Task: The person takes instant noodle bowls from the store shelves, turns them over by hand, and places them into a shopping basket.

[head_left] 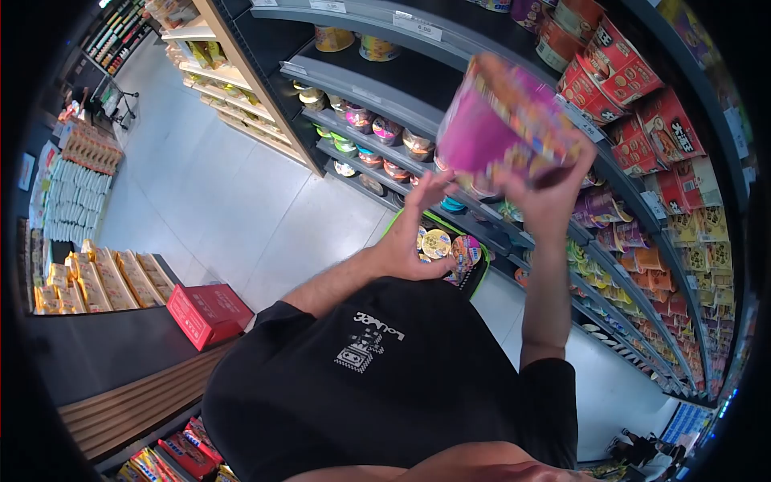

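Observation:
My right hand is closed around the lower end of a purple instant noodle cup. The cup is tilted in front of the shelves and blurred by motion. To its left and a little lower, my left hand is open, its fingers apart and thumb stretched out, holding nothing. Whether its fingertips touch the cup I cannot tell; a gap seems to show. Below my left hand, a black shopping basket with a green rim holds several noodle cups, among them a yellow-lidded cup. My forearm and hand partly hide the basket.
Shelves with price tags curve along the front and right, carrying red noodle buckets and noodle bowls. At left stand a display counter, a red box and stacked yellow packs. Pale floor tiles lie between.

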The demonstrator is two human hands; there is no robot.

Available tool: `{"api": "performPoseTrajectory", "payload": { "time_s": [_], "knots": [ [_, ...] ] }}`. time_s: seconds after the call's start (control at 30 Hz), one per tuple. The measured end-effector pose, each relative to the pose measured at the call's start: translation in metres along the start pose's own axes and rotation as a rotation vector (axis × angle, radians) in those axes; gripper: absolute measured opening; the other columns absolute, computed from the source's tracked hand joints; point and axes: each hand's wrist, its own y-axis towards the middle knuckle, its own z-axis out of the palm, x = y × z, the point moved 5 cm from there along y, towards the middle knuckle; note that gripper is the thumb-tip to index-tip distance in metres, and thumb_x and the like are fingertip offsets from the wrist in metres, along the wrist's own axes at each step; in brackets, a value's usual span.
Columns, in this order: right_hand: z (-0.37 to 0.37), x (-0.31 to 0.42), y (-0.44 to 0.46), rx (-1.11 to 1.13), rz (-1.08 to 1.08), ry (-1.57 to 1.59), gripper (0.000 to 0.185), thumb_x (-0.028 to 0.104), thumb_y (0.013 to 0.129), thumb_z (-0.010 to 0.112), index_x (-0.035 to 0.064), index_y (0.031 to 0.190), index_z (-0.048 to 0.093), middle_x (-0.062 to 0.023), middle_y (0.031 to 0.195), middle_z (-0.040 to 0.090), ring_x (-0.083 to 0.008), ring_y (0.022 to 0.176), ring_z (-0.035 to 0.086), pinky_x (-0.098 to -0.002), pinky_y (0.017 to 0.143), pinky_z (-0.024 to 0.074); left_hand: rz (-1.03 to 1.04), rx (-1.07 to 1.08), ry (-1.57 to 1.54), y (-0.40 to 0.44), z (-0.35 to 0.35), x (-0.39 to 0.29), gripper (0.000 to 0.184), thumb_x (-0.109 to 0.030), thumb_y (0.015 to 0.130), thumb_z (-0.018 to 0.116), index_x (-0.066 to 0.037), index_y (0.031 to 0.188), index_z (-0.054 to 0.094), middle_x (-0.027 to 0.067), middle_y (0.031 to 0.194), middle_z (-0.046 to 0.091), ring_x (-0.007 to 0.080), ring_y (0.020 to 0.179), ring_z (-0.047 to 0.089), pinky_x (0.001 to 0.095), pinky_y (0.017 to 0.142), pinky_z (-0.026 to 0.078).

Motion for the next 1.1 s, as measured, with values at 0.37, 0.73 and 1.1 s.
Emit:
{"api": "performPoseTrajectory", "payload": {
  "time_s": [0.37,0.73,1.1],
  "knots": [
    [-0.015,-0.067,0.189,-0.314,-0.421,-1.002,0.092,0.04,0.068,0.089,-0.0027,0.128,0.034,-0.0276,0.125,0.047,-0.0417,0.116,0.054,-0.0477,0.097,0.0473,-0.038,0.219,-0.093,-0.021,0.007,-0.017,0.123,-0.01,0.07,0.086,-0.016,0.159,0.001,0.0242,0.151,0.035,0.035,0.127,0.054,0.0474,0.107,0.043],
    [-0.017,-0.068,0.168,-0.252,0.09,-1.183,0.092,0.047,0.065,0.087,0.0047,0.128,0.036,-0.0306,0.122,0.054,-0.0449,0.113,0.057,-0.0501,0.092,0.0518,-0.093,0.161,-0.113,-0.029,-0.01,-0.011,0.12,-0.01,0.072,0.084,-0.014,0.159,0.0,0.0245,0.15,0.037,0.0336,0.127,0.054,0.0471,0.107,0.042],
    [-0.008,-0.056,0.129,-0.32,-0.097,-1.209,0.081,0.037,0.076,0.081,0.0021,0.134,0.035,-0.0282,0.123,0.055,-0.0445,0.115,0.057,-0.0509,0.096,0.0484,-0.123,0.199,-0.136,-0.027,0.0,-0.007,0.121,-0.013,0.072,0.085,-0.012,0.158,0.0,0.0249,0.148,0.039,0.0328,0.126,0.054,0.0471,0.107,0.042]
  ]
}}
